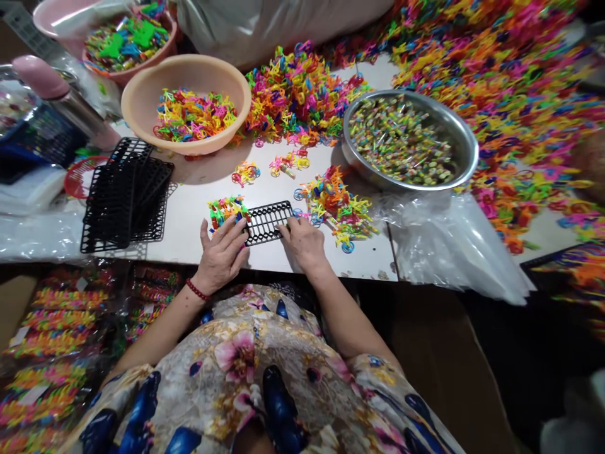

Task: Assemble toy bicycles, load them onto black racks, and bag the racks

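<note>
View from the head camera over a white desk (198, 208). A small black grid tray (267, 222) lies flat near the front edge of the desk, about midway along it. The left hand (222, 252) rests on the tray's left end with fingers spread and open, fingertips touching a row of coloured plastic pieces (227, 208) seated at that end; a red bead bracelet (196, 290) circles the wrist. The right hand (302, 243) lies on the tray's right end, fingers loosely curled against its rim, gripping nothing that can be made out. Just beside the right hand, toward the desk's right edge, sits a loose pile of coloured pieces (335, 205). Behind that pile stands a metal bowl (466, 142) filled with small mixed parts. A stack of black grid trays (125, 195) lies near the left front corner. A peach plastic basin (142, 94) holding more coloured pieces stands toward the back left. A large heap of coloured pieces (496, 75) covers the back right. Clear plastic bags (449, 246) hang over the front edge at right.
</note>
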Available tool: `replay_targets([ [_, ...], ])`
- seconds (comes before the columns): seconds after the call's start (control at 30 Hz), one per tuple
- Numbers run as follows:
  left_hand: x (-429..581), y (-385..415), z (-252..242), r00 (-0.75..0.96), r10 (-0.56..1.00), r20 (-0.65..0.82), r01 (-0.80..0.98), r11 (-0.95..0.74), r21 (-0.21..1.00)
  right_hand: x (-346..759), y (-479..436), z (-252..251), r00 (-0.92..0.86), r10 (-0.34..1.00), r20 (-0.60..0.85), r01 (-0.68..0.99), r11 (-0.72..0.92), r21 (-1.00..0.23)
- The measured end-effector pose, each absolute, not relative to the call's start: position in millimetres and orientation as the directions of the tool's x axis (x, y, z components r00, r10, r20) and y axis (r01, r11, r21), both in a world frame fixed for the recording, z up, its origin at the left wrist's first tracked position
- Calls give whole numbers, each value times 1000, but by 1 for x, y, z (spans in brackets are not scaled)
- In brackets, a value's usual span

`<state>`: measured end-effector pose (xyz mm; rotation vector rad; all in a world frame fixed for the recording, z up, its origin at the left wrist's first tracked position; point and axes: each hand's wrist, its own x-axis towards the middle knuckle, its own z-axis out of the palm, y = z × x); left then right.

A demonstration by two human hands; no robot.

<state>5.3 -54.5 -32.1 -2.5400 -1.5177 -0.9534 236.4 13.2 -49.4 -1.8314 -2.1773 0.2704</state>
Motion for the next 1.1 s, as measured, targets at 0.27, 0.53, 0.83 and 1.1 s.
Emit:
replay_targets([
  [0.27, 4, -48, -36, 344, 767, 542, 766, -563, 310, 248, -8, -50, -104, 992, 65, 950, 119, -290],
  [0.53, 5, -47, -38, 317, 773, 550, 758, -555, 343, 251, -27, -67, -120, 967, 227, 699, 244, -672],
  [0.83, 4, -46, -38, 338, 772, 539, 762, -561, 325, 216, -21, -70, -270, 925, 269, 475, 370, -799],
  [1.1, 5, -45, -38, 326, 745, 581, 756, -575, 313, 199, -22, -74, -176, 977, -121, 6, -122, -992],
])
